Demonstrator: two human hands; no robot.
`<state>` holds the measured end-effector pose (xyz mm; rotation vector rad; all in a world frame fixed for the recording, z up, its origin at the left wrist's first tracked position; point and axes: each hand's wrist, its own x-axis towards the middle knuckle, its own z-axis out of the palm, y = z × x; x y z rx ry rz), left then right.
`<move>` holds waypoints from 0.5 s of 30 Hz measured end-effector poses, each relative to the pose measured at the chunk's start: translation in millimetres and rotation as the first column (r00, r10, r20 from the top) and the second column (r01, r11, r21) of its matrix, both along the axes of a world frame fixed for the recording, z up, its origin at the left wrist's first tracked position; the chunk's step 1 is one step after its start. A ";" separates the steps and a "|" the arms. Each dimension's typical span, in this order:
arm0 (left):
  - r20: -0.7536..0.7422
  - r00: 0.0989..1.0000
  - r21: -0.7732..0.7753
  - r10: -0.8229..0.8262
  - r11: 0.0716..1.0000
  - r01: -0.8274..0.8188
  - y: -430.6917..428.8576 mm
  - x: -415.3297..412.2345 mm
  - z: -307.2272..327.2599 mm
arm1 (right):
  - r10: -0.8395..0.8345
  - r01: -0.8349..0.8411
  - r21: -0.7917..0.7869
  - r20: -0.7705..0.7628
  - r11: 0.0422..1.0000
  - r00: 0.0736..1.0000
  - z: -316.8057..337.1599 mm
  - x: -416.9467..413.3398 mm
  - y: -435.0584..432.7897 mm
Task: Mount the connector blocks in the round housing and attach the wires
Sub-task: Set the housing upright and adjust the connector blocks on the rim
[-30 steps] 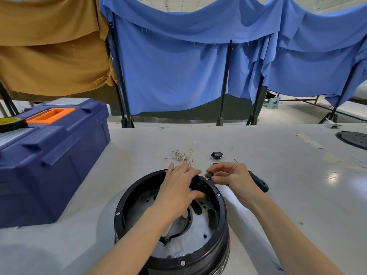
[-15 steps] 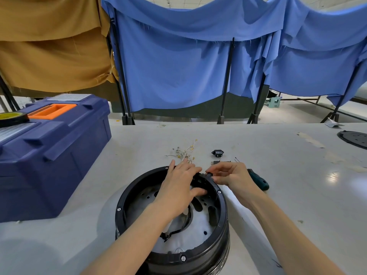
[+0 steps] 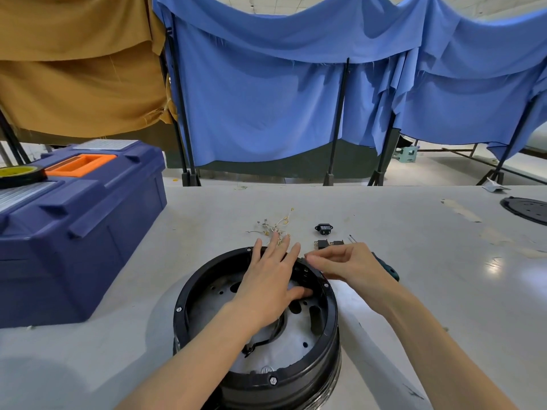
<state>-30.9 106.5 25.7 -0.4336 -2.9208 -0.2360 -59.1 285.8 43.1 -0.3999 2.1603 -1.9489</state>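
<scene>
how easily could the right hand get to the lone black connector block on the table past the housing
Probably yes: the connector block lies uncovered on the table just beyond the right hand, nothing tall between them. That hand is occupied at the housing rim, though.

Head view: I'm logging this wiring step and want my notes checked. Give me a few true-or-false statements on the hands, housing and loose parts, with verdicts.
1. The round black housing stands on the pale grey table. True.
2. The left hand reaches across the housing with straight fingers. True.
3. The bundle of thin pale wires lies inside the housing. False: it lies on the table, beyond the housing's far rim.
4. The dark blue plastic toolbox stands to the right of the housing. False: it stands to the left.
5. The right hand pinches at the housing's far rim. True.
</scene>
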 end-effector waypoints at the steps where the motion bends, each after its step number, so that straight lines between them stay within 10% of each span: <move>1: -0.003 1.000 -0.009 0.000 1.000 0.000 -0.4 -0.1 -0.9 | -0.010 0.010 0.018 0.004 1.000 1.000 0.3 2.0 -0.9; 15: -0.083 0.996 -0.219 0.042 0.974 -0.060 3.5 3.4 -2.6 | -0.203 0.221 0.155 -0.123 0.963 0.971 -0.6 18.7 -20.2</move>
